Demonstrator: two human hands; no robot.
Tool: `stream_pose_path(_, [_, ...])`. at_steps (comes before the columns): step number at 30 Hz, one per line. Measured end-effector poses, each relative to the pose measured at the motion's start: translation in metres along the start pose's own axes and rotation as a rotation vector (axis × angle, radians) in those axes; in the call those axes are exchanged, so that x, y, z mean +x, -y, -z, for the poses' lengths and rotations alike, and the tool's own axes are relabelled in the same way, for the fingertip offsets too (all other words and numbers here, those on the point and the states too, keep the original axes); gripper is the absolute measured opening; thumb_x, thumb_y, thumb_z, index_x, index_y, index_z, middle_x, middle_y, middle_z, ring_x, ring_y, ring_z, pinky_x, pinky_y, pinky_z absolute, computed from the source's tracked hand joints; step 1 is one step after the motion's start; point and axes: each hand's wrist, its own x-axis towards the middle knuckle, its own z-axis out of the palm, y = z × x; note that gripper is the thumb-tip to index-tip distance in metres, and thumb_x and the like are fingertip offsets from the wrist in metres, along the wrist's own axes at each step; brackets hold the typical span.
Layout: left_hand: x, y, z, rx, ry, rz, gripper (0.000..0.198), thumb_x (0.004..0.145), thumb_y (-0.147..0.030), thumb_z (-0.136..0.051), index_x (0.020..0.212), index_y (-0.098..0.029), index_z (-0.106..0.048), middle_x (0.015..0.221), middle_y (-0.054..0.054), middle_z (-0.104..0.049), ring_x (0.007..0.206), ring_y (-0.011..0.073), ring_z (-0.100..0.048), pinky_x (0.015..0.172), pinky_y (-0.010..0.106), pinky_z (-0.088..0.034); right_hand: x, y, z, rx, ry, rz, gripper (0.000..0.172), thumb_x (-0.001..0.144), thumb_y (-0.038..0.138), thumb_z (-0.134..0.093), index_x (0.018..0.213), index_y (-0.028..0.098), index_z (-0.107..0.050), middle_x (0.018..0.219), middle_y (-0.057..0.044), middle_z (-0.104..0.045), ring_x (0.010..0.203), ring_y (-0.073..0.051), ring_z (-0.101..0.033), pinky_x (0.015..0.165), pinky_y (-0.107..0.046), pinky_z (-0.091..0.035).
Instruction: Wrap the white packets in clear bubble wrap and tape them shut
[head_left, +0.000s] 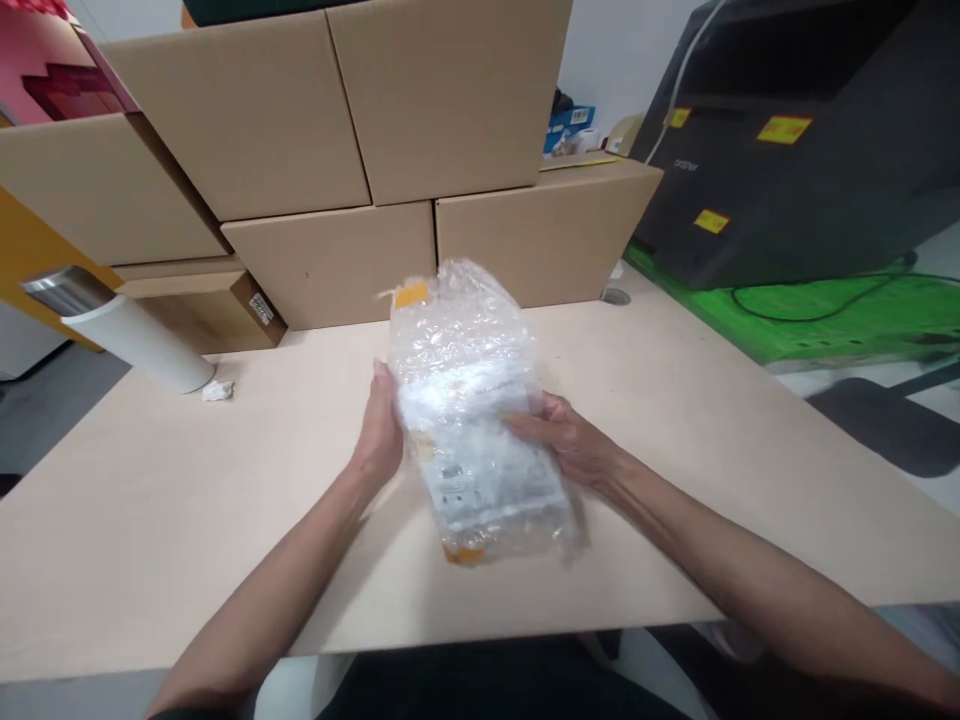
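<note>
Bubble-wrapped package (480, 450), between left hand (380, 430) and right hand (574, 440), tilted

Table (225, 540): pale top, is spanning the width of the room's foreground. Cardboard boxes (450, 100): plain brown, are standing stacked along its far side. Wall (615, 40): whitish, is showing behind the stack. Dark machine (750, 190): yellow labels on its side, is resting on a bright green surface (817, 320) at right. Floor (67, 420): grey, is showing at far left, near a yellow-orange panel (37, 240). Light: is casting soft shadows on the tabletop.
</note>
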Motion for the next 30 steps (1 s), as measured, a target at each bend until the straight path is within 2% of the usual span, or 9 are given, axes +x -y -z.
stream_pose_path(4, [0.004, -0.015, 0.003, -0.388, 0.121, 0.310, 0.073, 0.093, -0.073, -0.035, 0.132, -0.017, -0.060, 0.128, 0.012, -0.069, 0.134, 0.0367, -0.051, 0.112, 0.053, -0.040, 0.003, -0.010, 0.001, 0.050, 0.059, -0.100, 0.033, 0.059, 0.029, -0.092, 0.088, 0.021, -0.078, 0.082, 0.000, -0.076, 0.075, -0.014, -0.070, 0.073, -0.025, -0.055])
stream_pose_path(9, [0.006, -0.019, 0.011, -0.529, 0.135, 0.275, 0.086, 0.089, -0.080, -0.028, 0.139, -0.015, -0.055, 0.126, 0.015, -0.068, 0.130, 0.0373, -0.055, 0.111, 0.054, -0.041, 0.012, -0.024, 0.002, 0.090, 0.019, -0.114, 0.033, 0.061, 0.027, -0.091, 0.090, 0.022, -0.077, 0.083, 0.000, -0.076, 0.078, -0.014, -0.071, 0.079, -0.027, -0.055])
stream_pose_path(13, [0.015, -0.025, 0.027, -0.238, 0.040, 0.147, 0.083, 0.090, -0.078, -0.031, 0.150, -0.022, -0.041, 0.151, 0.014, -0.049, 0.144, 0.0366, -0.039, 0.117, 0.057, -0.032, 0.011, -0.021, 0.002, 0.050, 0.024, -0.097, 0.033, 0.064, 0.027, -0.090, 0.093, 0.023, -0.076, 0.086, 0.000, -0.076, 0.078, -0.014, -0.071, 0.077, -0.028, -0.056])
stream_pose_path(17, [0.019, -0.042, 0.044, 0.313, -0.136, -0.296, 0.071, 0.089, -0.079, -0.031, 0.150, -0.042, -0.037, 0.168, -0.004, -0.016, 0.154, 0.0278, -0.012, 0.124, 0.054, -0.010, 0.001, -0.012, 0.001, -0.058, 0.158, -0.089, 0.027, 0.067, 0.032, -0.088, 0.089, 0.021, -0.077, 0.079, 0.001, -0.074, 0.071, -0.013, -0.068, 0.066, -0.026, -0.053])
stream_pose_path(19, [0.016, -0.053, 0.050, 0.544, -0.028, -0.463, 0.074, 0.085, -0.085, -0.024, 0.138, -0.042, -0.054, 0.167, -0.010, -0.013, 0.155, 0.0280, -0.003, 0.124, 0.053, -0.003, -0.004, -0.007, 0.001, -0.150, 0.250, -0.073, 0.022, 0.070, 0.033, -0.086, 0.085, 0.020, -0.077, 0.073, 0.001, -0.072, 0.068, -0.013, -0.067, 0.063, -0.025, -0.052])
stream_pose_path(20, [0.013, -0.056, 0.051, 0.603, 0.073, -0.460, 0.079, 0.083, -0.087, -0.021, 0.130, -0.039, -0.064, 0.167, -0.010, -0.017, 0.155, 0.0301, -0.004, 0.125, 0.052, -0.005, -0.006, -0.004, 0.000, -0.191, 0.286, -0.055, 0.019, 0.071, 0.033, -0.086, 0.082, 0.019, -0.077, 0.071, 0.001, -0.071, 0.067, -0.013, -0.066, 0.063, -0.025, -0.052])
stream_pose_path(24, [-0.003, -0.048, 0.051, 0.376, 0.441, 0.023, 0.093, 0.078, -0.091, -0.025, 0.113, -0.021, -0.076, 0.153, 0.009, -0.048, 0.144, 0.0406, -0.036, 0.117, 0.054, -0.033, -0.010, 0.006, -0.008, -0.183, 0.267, 0.046, 0.016, 0.072, 0.033, -0.085, 0.079, 0.021, -0.077, 0.072, 0.002, -0.071, 0.068, -0.014, -0.066, 0.064, -0.027, -0.052])
stream_pose_path(27, [-0.016, -0.023, 0.052, 0.018, 0.418, 0.276, 0.095, 0.075, -0.092, -0.034, 0.118, -0.016, -0.071, 0.132, 0.016, -0.066, 0.137, 0.0417, -0.046, 0.111, 0.053, -0.040, -0.003, 0.008, -0.016, -0.048, 0.106, 0.056, 0.023, 0.069, 0.033, -0.086, 0.088, 0.023, -0.076, 0.080, 0.002, -0.073, 0.071, -0.014, -0.067, 0.066, -0.028, -0.054])
stream_pose_path(30, [-0.025, -0.004, 0.053, -0.207, 0.351, 0.317, 0.096, 0.071, -0.093, -0.042, 0.125, -0.017, -0.065, 0.126, 0.016, -0.069, 0.132, 0.0399, -0.052, 0.108, 0.052, -0.044, 0.012, 0.004, -0.022, 0.021, -0.043, 0.011, 0.029, 0.066, 0.031, -0.088, 0.088, 0.022, -0.073, 0.079, 0.001, -0.073, 0.070, -0.015, -0.067, 0.067, -0.029, -0.054])
